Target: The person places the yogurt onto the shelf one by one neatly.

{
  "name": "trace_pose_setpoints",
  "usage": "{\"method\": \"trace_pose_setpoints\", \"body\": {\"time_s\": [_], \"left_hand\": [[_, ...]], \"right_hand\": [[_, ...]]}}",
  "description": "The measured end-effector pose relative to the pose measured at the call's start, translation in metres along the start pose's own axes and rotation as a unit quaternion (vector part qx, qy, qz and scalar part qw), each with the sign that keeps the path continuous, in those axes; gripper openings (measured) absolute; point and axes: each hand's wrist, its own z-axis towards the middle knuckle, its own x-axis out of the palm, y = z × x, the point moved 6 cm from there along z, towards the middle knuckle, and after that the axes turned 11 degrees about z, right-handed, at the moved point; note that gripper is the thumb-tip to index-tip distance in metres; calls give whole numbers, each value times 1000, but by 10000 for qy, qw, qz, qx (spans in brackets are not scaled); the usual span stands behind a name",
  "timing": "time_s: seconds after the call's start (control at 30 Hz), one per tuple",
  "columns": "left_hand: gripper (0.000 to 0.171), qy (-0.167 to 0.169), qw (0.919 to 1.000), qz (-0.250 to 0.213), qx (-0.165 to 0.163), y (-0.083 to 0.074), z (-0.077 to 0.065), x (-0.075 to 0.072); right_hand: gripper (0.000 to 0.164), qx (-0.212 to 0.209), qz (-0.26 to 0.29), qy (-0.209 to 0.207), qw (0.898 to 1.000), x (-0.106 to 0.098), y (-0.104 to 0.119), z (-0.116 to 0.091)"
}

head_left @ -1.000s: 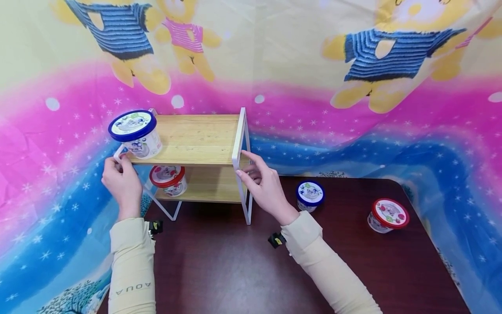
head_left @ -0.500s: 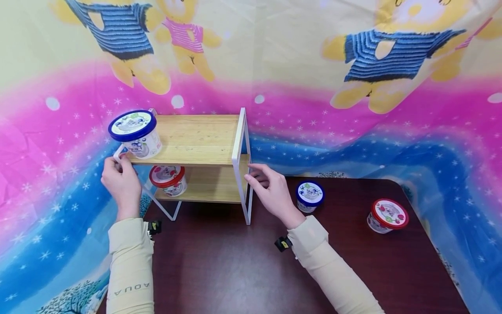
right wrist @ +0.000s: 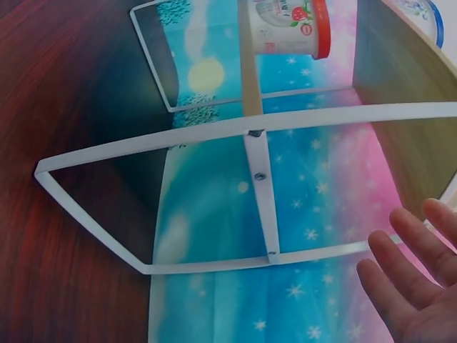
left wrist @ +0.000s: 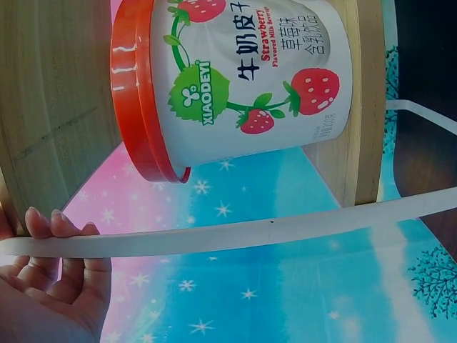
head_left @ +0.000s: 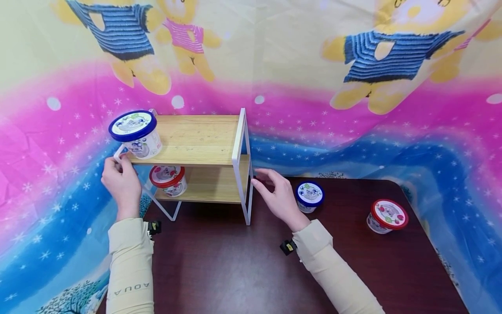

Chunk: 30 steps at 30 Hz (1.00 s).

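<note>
A two-tier wooden shelf [head_left: 200, 139] with white metal side frames stands on the dark table. My left hand [head_left: 122, 186] grips its left frame near the front corner of the top board; in the left wrist view, fingers [left wrist: 71, 271] curl round the white bar [left wrist: 214, 239]. Above that hand, a blue-lidded tub [head_left: 143, 146] sits on the top board's left end. Below it, a red-lidded strawberry milk tub [head_left: 172, 186] is on the lower board. My right hand [head_left: 280, 196] is just right of the right frame [right wrist: 193, 132], fingers spread in the right wrist view, holding nothing.
On the table to the right are a smaller-looking blue-lidded tub [head_left: 310, 194], beside my right hand, and a red-lidded tub [head_left: 388, 216] near the right edge. A printed bear curtain [head_left: 290, 87] hangs behind the dark table [head_left: 219, 261].
My right hand has let go of the right frame's upper front corner and moved down and to the right, away from it. My left hand stays on the left frame.
</note>
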Motion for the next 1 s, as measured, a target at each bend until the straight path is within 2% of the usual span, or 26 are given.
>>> {"method": "trace_pose_setpoints", "body": {"time_s": [0.4, 0.77, 1.0], "left_hand": [[28, 164, 9998, -24, -77, 0, -1, 0], [29, 136, 9999, -14, -10, 1, -1, 0], [29, 128, 9999, -41, -14, 0, 0, 0]], "right_hand": [[47, 301, -324, -112, 9990, -11, -21, -12], [63, 670, -770, -227, 9945, -27, -38, -18], [68, 709, -976, -367, 9920, -37, -42, -19]]}}
